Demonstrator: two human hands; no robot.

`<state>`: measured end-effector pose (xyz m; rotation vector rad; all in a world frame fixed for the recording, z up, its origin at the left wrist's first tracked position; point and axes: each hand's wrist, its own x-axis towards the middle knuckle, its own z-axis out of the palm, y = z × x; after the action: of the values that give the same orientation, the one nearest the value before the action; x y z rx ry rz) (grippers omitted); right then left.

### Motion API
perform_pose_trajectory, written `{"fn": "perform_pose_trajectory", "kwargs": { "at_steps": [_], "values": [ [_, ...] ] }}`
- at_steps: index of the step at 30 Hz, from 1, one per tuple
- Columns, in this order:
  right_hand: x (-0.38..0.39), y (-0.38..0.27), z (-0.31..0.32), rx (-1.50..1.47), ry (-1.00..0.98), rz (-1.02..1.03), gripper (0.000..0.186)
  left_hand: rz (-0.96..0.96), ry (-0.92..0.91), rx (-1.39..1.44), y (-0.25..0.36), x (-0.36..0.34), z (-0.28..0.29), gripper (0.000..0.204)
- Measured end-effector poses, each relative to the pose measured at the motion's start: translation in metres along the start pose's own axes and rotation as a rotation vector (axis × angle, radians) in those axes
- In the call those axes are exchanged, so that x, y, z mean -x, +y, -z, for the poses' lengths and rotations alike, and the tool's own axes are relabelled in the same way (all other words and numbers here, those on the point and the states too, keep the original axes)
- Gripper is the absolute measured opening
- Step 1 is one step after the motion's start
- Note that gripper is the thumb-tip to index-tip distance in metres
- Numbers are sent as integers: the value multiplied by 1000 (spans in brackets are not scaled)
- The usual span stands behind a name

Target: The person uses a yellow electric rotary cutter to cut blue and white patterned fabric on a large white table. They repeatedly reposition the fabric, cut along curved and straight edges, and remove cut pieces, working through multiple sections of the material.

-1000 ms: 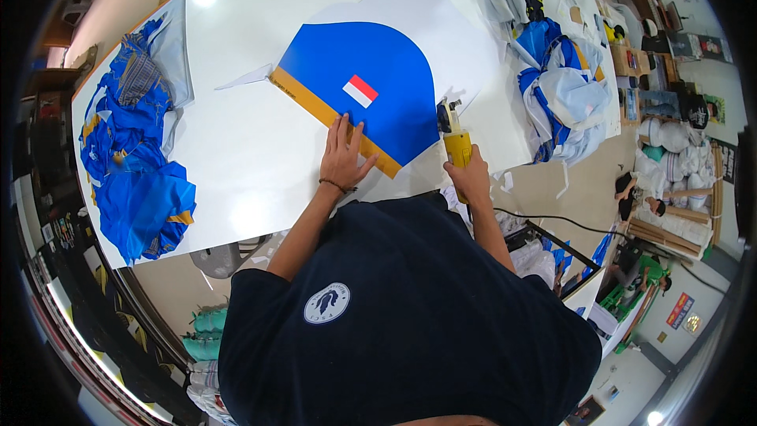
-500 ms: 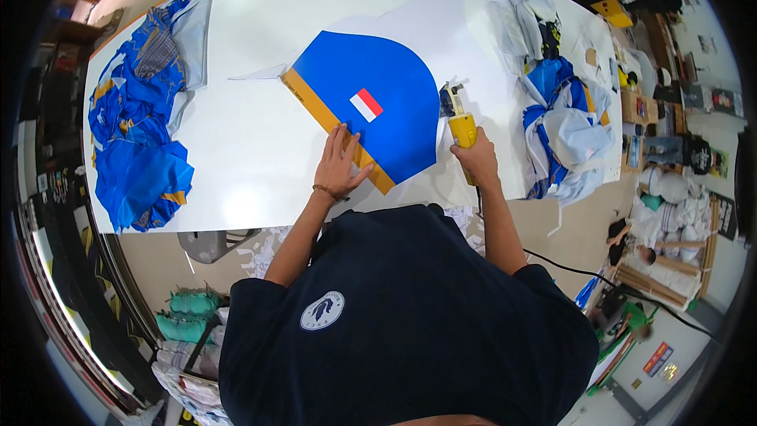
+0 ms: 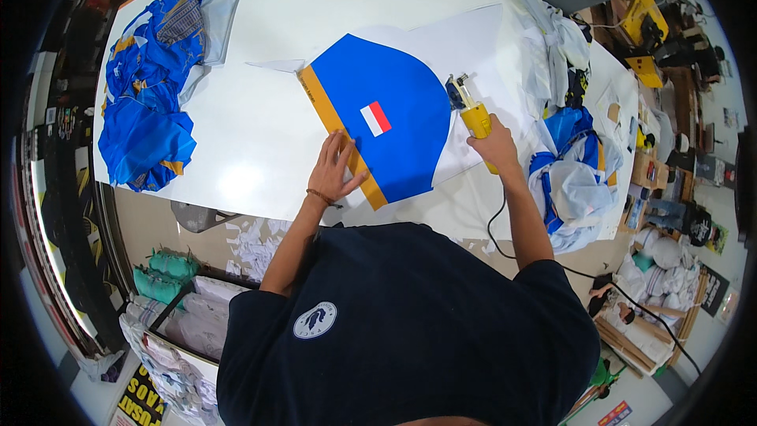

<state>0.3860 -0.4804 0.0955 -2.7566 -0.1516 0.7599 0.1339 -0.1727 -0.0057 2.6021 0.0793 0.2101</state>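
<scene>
A blue fabric piece (image 3: pixel 406 162) with a curved edge, an orange band (image 3: pixel 315 95) and a small red-and-white rectangle (image 3: pixel 375 118) lies over a white sheet (image 3: pixel 469 39) on the table. My left hand (image 3: pixel 333 167) rests with extended fingers on the lower part of the band. My right hand (image 3: pixel 494 143) grips a yellow electric cutting tool (image 3: pixel 475 117), whose metal head sits at the curved right edge of the blue piece. A black cord (image 3: pixel 552 265) trails from below the tool.
Crumpled blue fabric (image 3: pixel 146 142) covers the table's (image 3: pixel 209 122) left end; blue and white fabric (image 3: pixel 572 189) piles at the right. Below the left side are green bundles (image 3: pixel 162 280) and a bin of white material (image 3: pixel 197 315). Boxes and sacks (image 3: pixel 662 268) crowd the right wall.
My right hand has moved the tool forward along the curved edge, away from me. My left hand remains on the orange band. The whole view has also turned slightly.
</scene>
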Motion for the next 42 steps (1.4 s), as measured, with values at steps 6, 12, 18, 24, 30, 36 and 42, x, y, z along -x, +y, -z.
{"fn": "perform_pose_trajectory", "kwargs": {
  "at_steps": [6, 12, 18, 24, 30, 36, 42],
  "values": [
    [-46, -1, 18, 132, -18, 105, 70, 26, -18, -19, 3, -4, 3, 76],
    [-81, -30, 40, 256, -104, 192, 76, 16, -23, 7, 4, -4, 5, 79],
    [-112, -62, 52, 343, -163, 281, 79, 32, -18, 36, 1, -4, 4, 77],
    [-131, -99, 61, 426, -161, 370, 90, 54, -33, 32, 1, -5, 3, 75],
    [-149, -125, 58, 461, -158, 480, 89, 56, -31, 35, 2, -6, 8, 76],
    [-159, -160, 46, 499, -214, 441, 83, 39, -33, 37, 1, -7, 11, 76],
    [-161, -204, 34, 487, -229, 478, 84, 31, -87, 28, 1, -8, 13, 72]
  ]
}}
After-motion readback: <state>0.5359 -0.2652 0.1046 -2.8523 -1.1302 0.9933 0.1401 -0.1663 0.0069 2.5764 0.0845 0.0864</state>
